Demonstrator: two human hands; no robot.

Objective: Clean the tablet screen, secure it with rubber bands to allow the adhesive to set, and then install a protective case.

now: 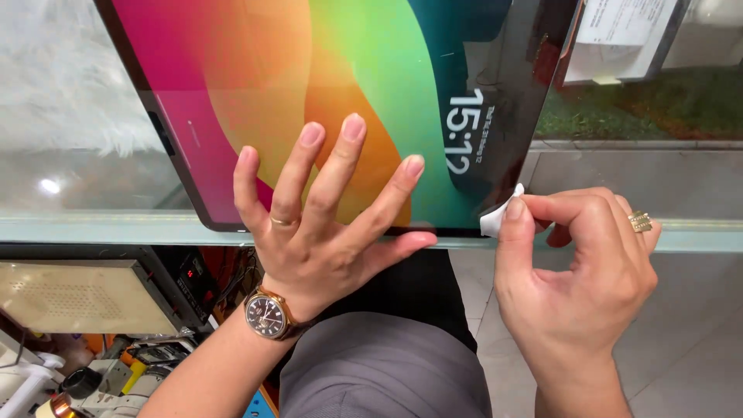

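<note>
From the head view, a large flat tablet with a bright multicoloured lit screen (pixel 325 101) lies on the glass table (pixel 93 228). The left hand (pixel 321 224), fingers spread, pins its near edge, while the right hand (pixel 576 259) pinches a small white cloth (pixel 495 219) against the bottom corner. By the look of it, wiping is under way at that corner, with most of the screen seemingly left.
</note>
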